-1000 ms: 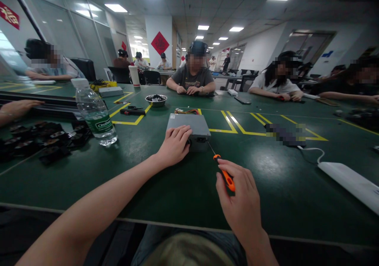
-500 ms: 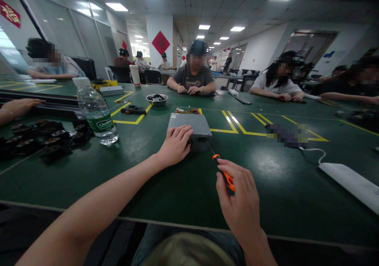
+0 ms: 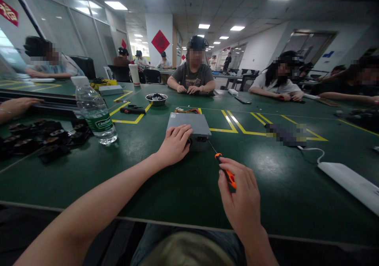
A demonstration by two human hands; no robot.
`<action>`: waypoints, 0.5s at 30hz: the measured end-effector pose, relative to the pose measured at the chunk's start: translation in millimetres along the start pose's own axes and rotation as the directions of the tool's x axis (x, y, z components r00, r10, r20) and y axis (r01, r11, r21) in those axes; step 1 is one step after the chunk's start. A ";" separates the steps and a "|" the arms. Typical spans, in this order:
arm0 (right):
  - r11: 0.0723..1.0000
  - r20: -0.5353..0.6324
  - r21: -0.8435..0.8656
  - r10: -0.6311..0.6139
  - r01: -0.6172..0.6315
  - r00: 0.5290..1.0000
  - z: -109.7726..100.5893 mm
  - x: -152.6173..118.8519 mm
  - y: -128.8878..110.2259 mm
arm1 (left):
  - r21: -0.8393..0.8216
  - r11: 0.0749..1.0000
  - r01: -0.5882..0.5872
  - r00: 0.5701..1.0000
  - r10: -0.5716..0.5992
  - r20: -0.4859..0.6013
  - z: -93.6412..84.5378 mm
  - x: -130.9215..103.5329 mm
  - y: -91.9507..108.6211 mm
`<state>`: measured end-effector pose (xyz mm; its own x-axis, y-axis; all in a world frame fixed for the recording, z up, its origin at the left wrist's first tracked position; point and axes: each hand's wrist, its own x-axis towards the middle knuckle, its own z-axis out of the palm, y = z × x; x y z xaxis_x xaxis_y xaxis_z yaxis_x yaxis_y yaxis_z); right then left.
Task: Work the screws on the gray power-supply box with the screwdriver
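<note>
Ideally, you pin the grey metal box point(image 3: 191, 119), set on the green table point(image 3: 166, 195) before you, and press the screwdriver point(image 3: 218, 156) evenly, in line with its slim shaft point(image 3: 212, 147). Your left hand point(image 3: 175, 144): laid over the box's near left side, cannot tell whether clasping; your right hand point(image 3: 244, 195): gripping the screwdriver's orange-and-black handle point(image 3: 230, 178). Box: flat-topped, square-edged; table: smooth, faintly glossy.

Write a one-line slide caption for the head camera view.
Left hand on a grey power supply unit, right hand pointing an orange-and-black screwdriver toward its near face.
</note>
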<state>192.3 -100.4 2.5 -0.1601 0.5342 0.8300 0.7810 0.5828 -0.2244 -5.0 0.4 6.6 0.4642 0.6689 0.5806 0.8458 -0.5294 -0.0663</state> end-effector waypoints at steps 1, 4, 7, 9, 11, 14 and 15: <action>1.000 0.001 -0.003 -0.005 0.005 1.000 0.8 0.2 0.4 | 0.001 1.000 -0.001 1.000 0.001 -0.001 0.2 0.1 -0.1; 1.000 0.012 -0.010 -0.019 0.019 1.000 2.2 0.2 0.6 | 0.000 1.000 -0.005 1.000 0.005 -0.006 1.2 0.0 -0.6; 1.000 0.044 -0.003 -0.021 0.021 0.999 1.4 0.4 -1.3 | 0.000 1.000 -0.002 1.000 0.002 -0.014 2.0 -0.3 -0.4; 1.000 0.080 0.000 -0.026 0.026 0.996 -0.6 1.6 -2.8 | 0.003 1.000 -0.001 1.000 0.001 -0.021 1.9 -0.3 0.0; 0.998 0.115 -0.011 -0.054 0.056 0.992 -3.5 4.1 -2.7 | 0.006 1.000 -0.005 1.000 0.005 -0.027 1.6 -0.4 0.2; 0.984 0.128 -0.052 -0.164 0.172 0.978 -8.8 9.9 2.4 | 0.032 0.999 -0.010 0.999 0.012 -0.044 1.8 -0.4 0.7; 0.972 0.126 -0.069 -0.217 0.227 0.968 -10.8 12.0 5.5 | 0.048 0.999 -0.013 0.998 0.016 -0.054 2.1 -0.4 1.2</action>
<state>201.2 -97.3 16.8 -0.4005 0.4682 0.7877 0.7640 0.6452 0.0049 -3.6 0.6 4.6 0.4627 0.6315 0.6222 0.8513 -0.5123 -0.1132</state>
